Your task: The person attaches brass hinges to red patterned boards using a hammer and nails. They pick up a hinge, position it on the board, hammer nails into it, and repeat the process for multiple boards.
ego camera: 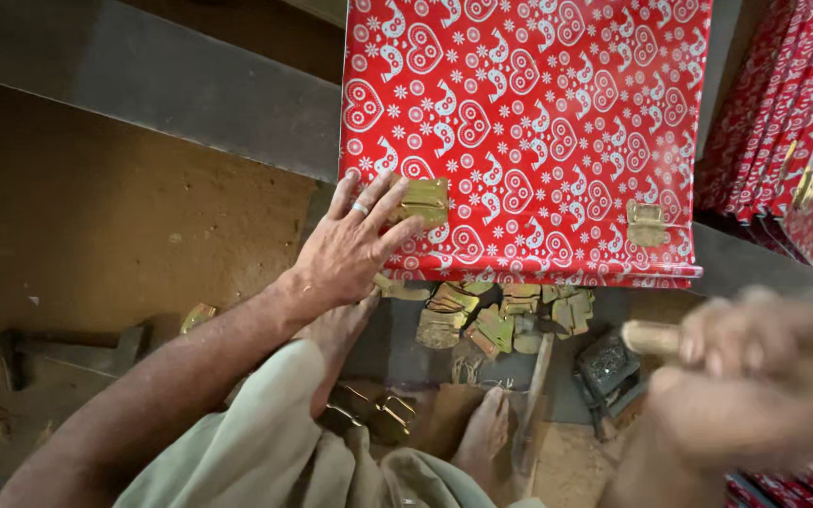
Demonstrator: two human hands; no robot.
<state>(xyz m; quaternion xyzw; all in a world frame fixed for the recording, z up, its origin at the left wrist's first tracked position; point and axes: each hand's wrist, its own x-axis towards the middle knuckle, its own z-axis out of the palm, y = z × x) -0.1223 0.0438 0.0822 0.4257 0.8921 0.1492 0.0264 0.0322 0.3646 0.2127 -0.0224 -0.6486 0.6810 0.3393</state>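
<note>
A red box (529, 122) patterned with white hearts and birds lies in front of me. My left hand (355, 246), a ring on one finger, rests flat on its lower left part, fingertips touching a brass clasp (423, 199). A second brass clasp (646, 224) sits on the box's lower right. My right hand (755, 376), blurred and close to the camera at lower right, grips a wooden handle (649, 337); the tool's head is hidden.
Several loose brass fittings (482, 315) lie in a heap just below the box. More red patterned boxes (792, 122) stand stacked at right. A hammer (58, 353) lies on the dirt floor at left. My bare feet (482, 437) and knee are at bottom centre.
</note>
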